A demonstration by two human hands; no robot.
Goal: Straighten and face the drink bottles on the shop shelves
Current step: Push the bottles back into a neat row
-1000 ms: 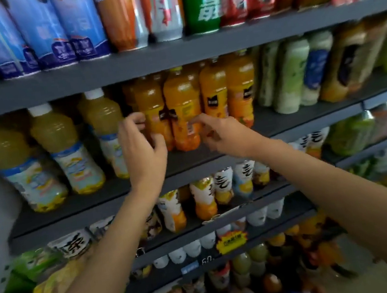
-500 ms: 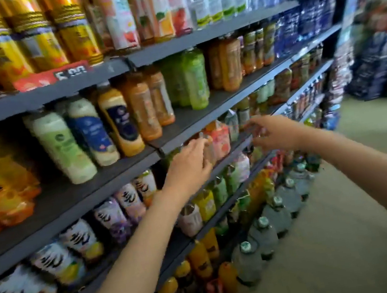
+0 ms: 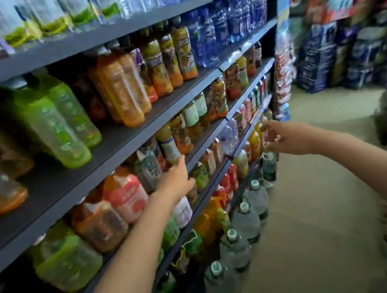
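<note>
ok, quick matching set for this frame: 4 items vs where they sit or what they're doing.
Things:
1. green bottles
2. large water jugs
3. left hand
4. right hand

Places:
A. on the floor along the shelf base
B. reaching out, fingers spread, holding nothing
C. at a blue-labelled bottle on a middle shelf
D. upper shelf, left side

Pairs: 1-D, 2-A, 3-C, 4-B

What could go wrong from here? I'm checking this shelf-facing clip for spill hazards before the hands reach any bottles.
1. The left hand reaches at the shelf edge beside a tilted brown bottle; a nudge might tip it off.
2. The right hand stretches far along the aisle with fingers spread, so any grip there may be weak.
3. Large water bottles line the floor below; anything dropped could strike them.
</note>
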